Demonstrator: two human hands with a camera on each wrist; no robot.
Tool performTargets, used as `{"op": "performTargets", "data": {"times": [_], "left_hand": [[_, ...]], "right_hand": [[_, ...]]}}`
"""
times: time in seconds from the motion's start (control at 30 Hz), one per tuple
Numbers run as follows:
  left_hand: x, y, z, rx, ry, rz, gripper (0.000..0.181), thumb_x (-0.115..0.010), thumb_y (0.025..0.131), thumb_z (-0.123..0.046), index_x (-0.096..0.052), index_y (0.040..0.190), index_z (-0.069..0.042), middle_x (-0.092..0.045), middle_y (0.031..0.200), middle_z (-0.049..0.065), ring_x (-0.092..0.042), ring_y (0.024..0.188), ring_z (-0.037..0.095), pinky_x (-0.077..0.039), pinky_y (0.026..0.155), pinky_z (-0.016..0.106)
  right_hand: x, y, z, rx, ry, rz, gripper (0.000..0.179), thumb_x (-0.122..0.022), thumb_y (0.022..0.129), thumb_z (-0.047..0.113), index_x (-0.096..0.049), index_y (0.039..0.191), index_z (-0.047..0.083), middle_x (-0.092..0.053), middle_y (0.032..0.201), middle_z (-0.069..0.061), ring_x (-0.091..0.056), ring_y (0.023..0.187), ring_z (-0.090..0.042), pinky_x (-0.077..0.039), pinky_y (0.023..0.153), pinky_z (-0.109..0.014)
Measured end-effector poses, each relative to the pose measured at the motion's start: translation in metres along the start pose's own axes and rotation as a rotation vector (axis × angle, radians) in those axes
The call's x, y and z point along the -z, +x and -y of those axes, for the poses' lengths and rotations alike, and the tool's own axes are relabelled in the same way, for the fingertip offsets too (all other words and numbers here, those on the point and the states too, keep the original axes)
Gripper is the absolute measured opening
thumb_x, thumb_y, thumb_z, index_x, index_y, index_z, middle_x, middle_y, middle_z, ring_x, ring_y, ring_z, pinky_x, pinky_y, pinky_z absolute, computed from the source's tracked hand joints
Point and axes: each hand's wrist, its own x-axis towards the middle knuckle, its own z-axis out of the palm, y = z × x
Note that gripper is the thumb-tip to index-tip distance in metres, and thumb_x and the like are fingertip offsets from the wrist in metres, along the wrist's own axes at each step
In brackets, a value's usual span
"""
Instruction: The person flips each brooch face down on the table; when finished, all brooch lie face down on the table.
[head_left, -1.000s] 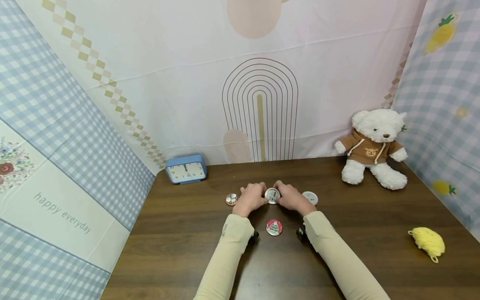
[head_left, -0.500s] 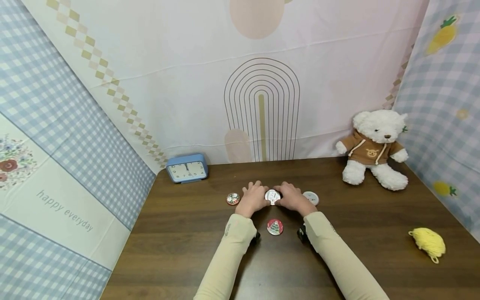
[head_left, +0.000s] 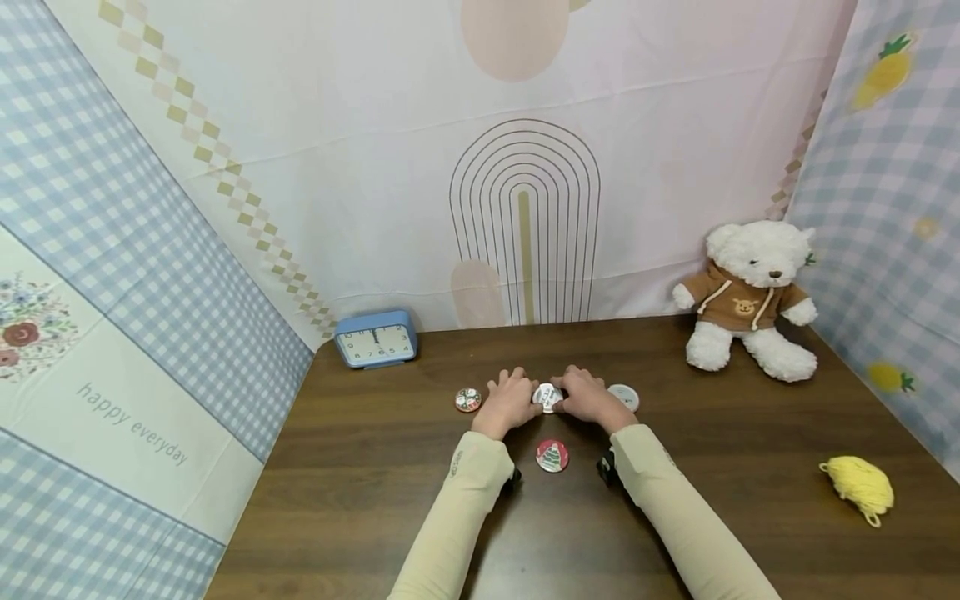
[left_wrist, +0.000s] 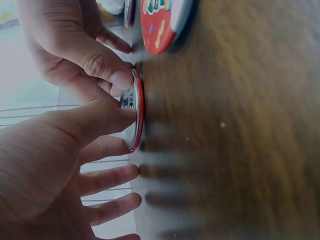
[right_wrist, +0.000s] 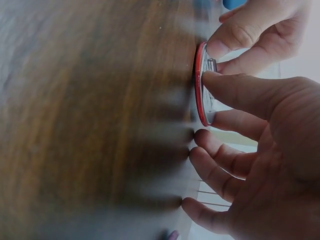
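A round pin badge lies between the hands in the head view, its silver printed back up. Its red rim shows in both wrist views, close against the wooden table. My left hand pinches it from the left, thumb on the silver back and index finger at the edge. From the right, my right hand pinches the opposite side the same way. The other fingers of both hands are spread, with tips near the tabletop. Nearer the person lies a red badge with a green tree, picture up.
Left of the hands is a patterned badge. A silver-backed badge lies beside the right hand, partly hidden by it. Farther out are a blue clock, a white teddy bear in a brown hoodie and yellow yarn.
The pinched badge has turned a little between the fingers and now sits slightly lower. The left fingers have spread more. The other badges stay where they were.
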Motion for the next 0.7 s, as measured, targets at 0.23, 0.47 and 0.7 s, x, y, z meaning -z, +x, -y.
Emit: {"op": "performTargets", "data": {"times": [0.23,0.47,0.7], "left_hand": [[-0.0010,-0.0006,0.0010,-0.015,-0.006,-0.018,0.032,-0.070,0.094,-0.030,-0.073,0.121,-0.011,-0.058,0.119,0.011,-0.049,0.106,0.033,-0.040,0.090,0.055],[0.0011,-0.0033,0.0047,-0.020,-0.022,-0.039,0.045,-0.068,0.096,-0.029,-0.064,0.136,-0.010,-0.058,0.128,0.012,-0.050,0.115,0.035,-0.037,0.095,0.061],[0.0045,-0.0075,0.0085,-0.019,-0.048,-0.067,0.046,-0.068,0.096,-0.033,-0.062,0.134,-0.007,-0.058,0.131,0.015,-0.051,0.121,0.038,-0.036,0.098,0.065]], "right_hand": [[0.0010,-0.0012,0.0009,0.017,0.005,-0.002,0.052,-0.074,0.090,0.013,-0.059,0.136,-0.008,-0.057,0.109,-0.020,-0.055,0.099,-0.036,-0.044,0.084,-0.059],[0.0057,-0.0023,0.0009,0.055,0.056,-0.036,0.051,-0.075,0.089,0.010,-0.059,0.134,-0.008,-0.057,0.109,-0.019,-0.054,0.090,-0.028,-0.048,0.083,-0.049],[0.0052,-0.0002,0.0061,0.140,0.108,-0.122,0.041,-0.071,0.089,0.006,-0.062,0.126,-0.009,-0.062,0.116,-0.022,-0.060,0.105,-0.036,-0.047,0.092,-0.053]]}}
